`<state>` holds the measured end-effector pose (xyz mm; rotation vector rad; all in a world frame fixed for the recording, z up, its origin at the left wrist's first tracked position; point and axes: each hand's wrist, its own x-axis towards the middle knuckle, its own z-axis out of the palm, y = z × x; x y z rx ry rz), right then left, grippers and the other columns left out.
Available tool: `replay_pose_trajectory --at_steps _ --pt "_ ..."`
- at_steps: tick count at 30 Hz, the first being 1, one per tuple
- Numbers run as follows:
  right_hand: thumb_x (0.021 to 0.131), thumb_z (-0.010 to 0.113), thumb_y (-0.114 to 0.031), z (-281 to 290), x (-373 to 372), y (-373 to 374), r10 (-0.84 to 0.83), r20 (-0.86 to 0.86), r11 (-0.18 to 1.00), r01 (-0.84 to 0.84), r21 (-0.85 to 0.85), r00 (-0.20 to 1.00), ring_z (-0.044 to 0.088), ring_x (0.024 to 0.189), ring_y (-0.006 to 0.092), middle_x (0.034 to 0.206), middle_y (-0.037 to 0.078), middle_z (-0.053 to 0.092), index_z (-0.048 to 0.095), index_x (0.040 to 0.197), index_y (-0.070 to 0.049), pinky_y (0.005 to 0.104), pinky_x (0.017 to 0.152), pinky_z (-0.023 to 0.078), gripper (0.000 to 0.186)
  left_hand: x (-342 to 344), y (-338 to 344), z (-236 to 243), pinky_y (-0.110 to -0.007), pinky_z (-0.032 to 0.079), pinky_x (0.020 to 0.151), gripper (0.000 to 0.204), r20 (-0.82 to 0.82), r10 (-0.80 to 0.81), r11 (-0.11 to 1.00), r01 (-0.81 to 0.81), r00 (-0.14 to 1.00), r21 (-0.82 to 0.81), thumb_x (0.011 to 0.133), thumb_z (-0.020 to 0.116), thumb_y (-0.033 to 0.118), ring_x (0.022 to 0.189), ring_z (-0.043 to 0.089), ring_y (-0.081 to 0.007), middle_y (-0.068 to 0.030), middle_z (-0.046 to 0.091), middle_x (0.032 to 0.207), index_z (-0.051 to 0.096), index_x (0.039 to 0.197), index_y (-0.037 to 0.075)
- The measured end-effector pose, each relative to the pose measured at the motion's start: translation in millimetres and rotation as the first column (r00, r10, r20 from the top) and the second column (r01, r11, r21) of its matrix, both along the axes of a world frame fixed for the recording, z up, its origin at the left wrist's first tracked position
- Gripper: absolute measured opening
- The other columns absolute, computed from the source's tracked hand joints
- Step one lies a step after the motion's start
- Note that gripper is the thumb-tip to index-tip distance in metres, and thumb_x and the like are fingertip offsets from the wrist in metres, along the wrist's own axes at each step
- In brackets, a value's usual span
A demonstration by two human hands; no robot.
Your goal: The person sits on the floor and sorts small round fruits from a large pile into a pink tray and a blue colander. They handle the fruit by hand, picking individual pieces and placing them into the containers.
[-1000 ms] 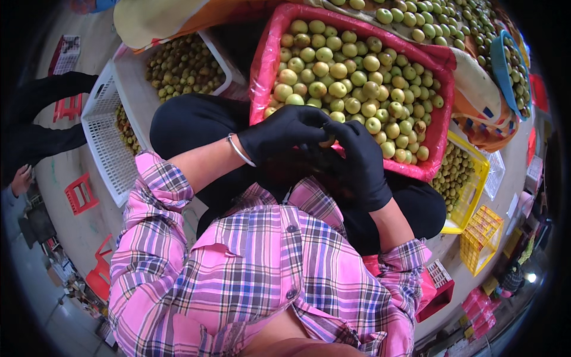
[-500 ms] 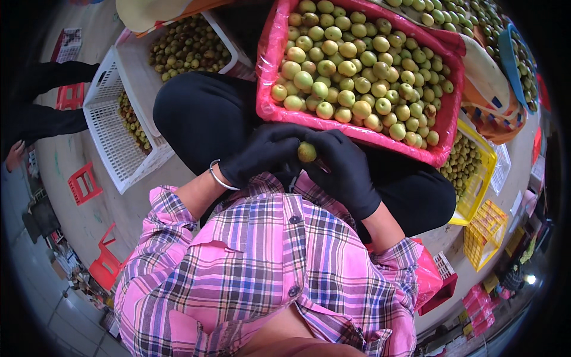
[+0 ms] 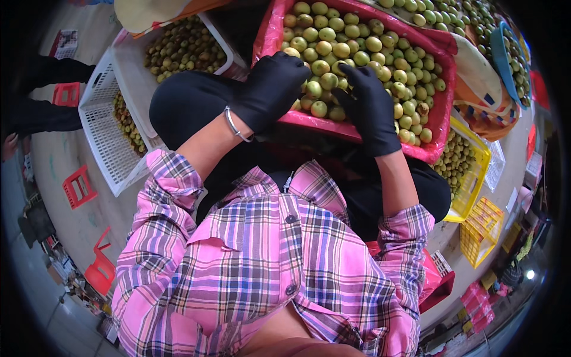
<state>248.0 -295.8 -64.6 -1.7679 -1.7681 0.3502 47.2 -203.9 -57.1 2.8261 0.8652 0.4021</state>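
Note:
Small round yellow-green fruits (image 3: 324, 49), which look like jujubes, fill a crate lined with pink plastic (image 3: 445, 134) at my knees. Both hands wear black gloves. My left hand (image 3: 275, 86) is closed over the crate's near left corner, knuckles up; whatever its fingers hold is hidden beneath them. Over the near side of the crate is my right hand (image 3: 370, 110), its thumb and forefinger apart among the fruits, with none plainly gripped.
To the left stand a white crate (image 3: 128, 178) and a white tub (image 3: 229, 56), both with fruit. A yellow crate (image 3: 483, 163) of fruit is at the right, beside an upturned yellow basket (image 3: 480, 232). Loose fruits (image 3: 440, 18) and a blue basin (image 3: 498, 50) lie beyond. Red stools (image 3: 79, 186) stand farther left.
Both hands have moved forward from my lap to the pink-lined crate and drawn apart. The single fruit held between them earlier no longer shows.

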Motion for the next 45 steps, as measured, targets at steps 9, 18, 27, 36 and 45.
replay_pose_trajectory --at_steps 9,18,27,36,45 --pt "0.086 0.071 -0.007 15 93 -58 -0.233 -0.174 0.965 0.25 0.08 0.957 0.065 0.092 0.0173 0.107 0.008 0.065 0.064 0.12 -0.005 0.0286 0.082 0.052 0.034 -2 -7 -5 -0.042 0.05 0.072 0.018 -0.118 -0.074 0.993 0.062 0.99 -0.105 0.075 0.068 0.019 0.086 0.062 -0.0306 -0.0103 0.065 0.09 0.061 0.087 0.008" --pt "0.083 0.069 -0.002 16 50 -23 -0.075 -0.302 0.996 0.084 0.018 0.95 0.066 0.096 0.0224 0.108 0.01 0.066 0.064 0.12 -0.008 0.0305 0.081 0.053 0.038 -5 1 -14 -0.036 0.053 0.072 0.027 0.0 0.084 0.996 -0.084 0.996 -0.006 0.08 0.061 0.007 0.086 0.066 -0.028 -0.0089 0.065 0.094 0.068 0.105 0.01" --pt "0.081 0.063 -0.014 -21 33 56 0.152 0.214 0.977 -0.18 0.117 0.965 0.066 0.086 0.0306 0.088 0.011 0.067 0.071 0.099 -0.015 0.0427 0.07 0.053 0.02 -6 4 -5 -0.038 0.052 0.076 0.027 0.119 0.023 0.988 -0.004 0.993 -0.157 0.081 0.068 0.01 0.089 0.063 -0.0314 -0.0118 0.063 0.097 0.066 0.108 0.008" --pt "0.09 0.057 -0.028 -8 29 67 0.191 0.393 0.963 -0.095 -0.251 0.899 0.067 0.082 0.0335 0.085 0.011 0.069 0.069 0.092 -0.017 0.0442 0.068 0.052 0.016 -1 -1 -3 -0.042 0.051 0.072 0.024 -0.148 -0.033 0.98 0.003 0.988 -0.198 0.082 0.068 0.021 0.088 0.063 -0.0306 -0.0107 0.061 0.091 0.066 0.103 0.011" --pt "0.092 0.065 -0.021 14 132 37 -0.067 0.034 0.997 0.065 0.043 0.997 0.071 0.089 0.0205 0.097 0.011 0.073 0.069 0.11 -0.008 0.0301 0.076 0.053 0.023 8 6 -10 -0.038 0.052 0.071 0.018 -0.159 -0.049 0.966 0.006 0.986 -0.257 0.081 0.068 0.018 0.086 0.064 -0.0265 -0.0056 0.063 0.088 0.069 0.098 0.014"
